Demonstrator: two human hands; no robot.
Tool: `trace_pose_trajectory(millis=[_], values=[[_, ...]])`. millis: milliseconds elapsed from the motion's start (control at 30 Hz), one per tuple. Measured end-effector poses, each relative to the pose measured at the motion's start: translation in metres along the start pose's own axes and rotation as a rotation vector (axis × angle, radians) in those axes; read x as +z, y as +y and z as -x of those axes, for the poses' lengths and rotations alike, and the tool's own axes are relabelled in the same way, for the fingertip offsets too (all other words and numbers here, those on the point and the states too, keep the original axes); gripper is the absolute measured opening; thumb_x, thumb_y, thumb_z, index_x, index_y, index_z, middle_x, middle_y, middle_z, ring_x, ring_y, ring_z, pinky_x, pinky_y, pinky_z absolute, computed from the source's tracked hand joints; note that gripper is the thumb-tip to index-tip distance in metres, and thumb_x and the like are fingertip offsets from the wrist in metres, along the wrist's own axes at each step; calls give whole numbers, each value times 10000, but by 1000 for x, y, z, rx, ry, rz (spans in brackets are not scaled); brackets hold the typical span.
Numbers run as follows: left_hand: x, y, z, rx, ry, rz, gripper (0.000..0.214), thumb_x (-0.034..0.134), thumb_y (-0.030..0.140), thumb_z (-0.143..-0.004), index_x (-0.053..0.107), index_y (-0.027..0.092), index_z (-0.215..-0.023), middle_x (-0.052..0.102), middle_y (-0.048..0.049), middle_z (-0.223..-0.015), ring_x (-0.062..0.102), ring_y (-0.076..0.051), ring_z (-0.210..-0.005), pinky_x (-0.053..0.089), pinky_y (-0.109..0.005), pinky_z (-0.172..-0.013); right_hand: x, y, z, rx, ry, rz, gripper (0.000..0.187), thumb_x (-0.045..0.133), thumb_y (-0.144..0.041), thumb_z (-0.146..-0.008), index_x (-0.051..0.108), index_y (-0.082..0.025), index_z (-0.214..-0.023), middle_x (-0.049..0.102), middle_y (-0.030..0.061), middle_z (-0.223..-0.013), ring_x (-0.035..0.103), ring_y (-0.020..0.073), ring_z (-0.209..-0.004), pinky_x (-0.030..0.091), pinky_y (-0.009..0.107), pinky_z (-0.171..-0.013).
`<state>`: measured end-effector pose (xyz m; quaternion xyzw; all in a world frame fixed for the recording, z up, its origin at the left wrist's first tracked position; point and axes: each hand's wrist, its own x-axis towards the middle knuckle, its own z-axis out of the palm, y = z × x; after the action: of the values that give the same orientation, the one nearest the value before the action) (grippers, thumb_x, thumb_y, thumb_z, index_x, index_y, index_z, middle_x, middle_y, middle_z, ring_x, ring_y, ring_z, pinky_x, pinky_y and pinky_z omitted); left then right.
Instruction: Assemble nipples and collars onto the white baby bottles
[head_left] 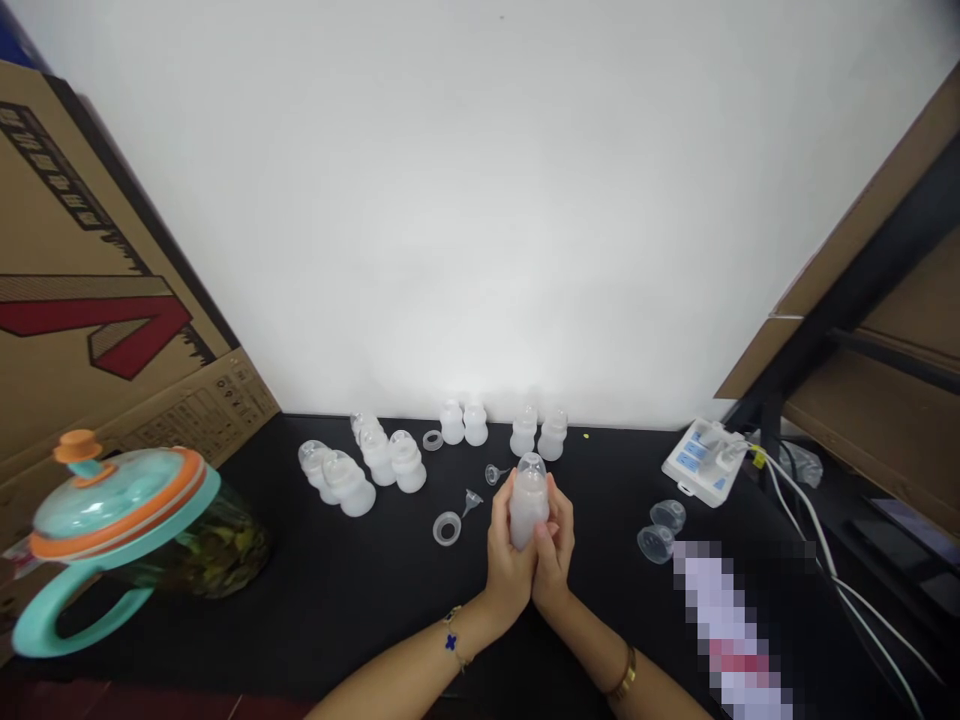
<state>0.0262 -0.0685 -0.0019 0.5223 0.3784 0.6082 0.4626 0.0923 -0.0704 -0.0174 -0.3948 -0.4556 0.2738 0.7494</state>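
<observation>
Both my hands meet at the middle of the black table and clasp one small frosted white bottle (529,503) that stands upright with a clear cap on top. My left hand (508,560) wraps its left side, my right hand (556,548) its right side. Just left of the hands lie a loose white ring (447,528) and two small clear funnels (472,499). Several more frosted bottles (375,462) stand in a cluster to the far left, and others (538,434) in a row by the wall.
A teal jug with an orange-rimmed lid (120,540) stands at the left, in front of a cardboard box (97,330). Two clear caps (660,530) lie at the right. A white power strip with cables (705,460) sits at the far right, near a shelf (862,300).
</observation>
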Motion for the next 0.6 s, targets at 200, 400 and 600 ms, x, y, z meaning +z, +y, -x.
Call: trace_pose_trajectory(millis=[200,400,600], values=[[1,-1,-1,-29,12,21,655,730,337,-789,494,207,-1387,583,-135,-1380,586,-302,-1225,532,-399,-969,1,-1,-1,-6,13,25,513,600,-460,-890,551,-232,-1347,641,128,-1276,652,301,-1107,530,450,-902],[0,1,-2,17,-6,18,640,746,341,-790,505,210,-1368,592,-134,-1366,571,-307,-1250,487,-417,-1026,0,1,1,-13,1,45,537,640,-410,-871,519,-232,-1363,619,132,-1286,638,300,-1126,527,456,-914],[0,2,-3,17,-21,47,636,735,362,-807,492,211,-1375,596,-132,-1358,589,-296,-1228,487,-409,-1026,1,2,2,17,0,41,559,666,-384,-853,504,-233,-1366,592,137,-1310,623,305,-1150,515,473,-944]])
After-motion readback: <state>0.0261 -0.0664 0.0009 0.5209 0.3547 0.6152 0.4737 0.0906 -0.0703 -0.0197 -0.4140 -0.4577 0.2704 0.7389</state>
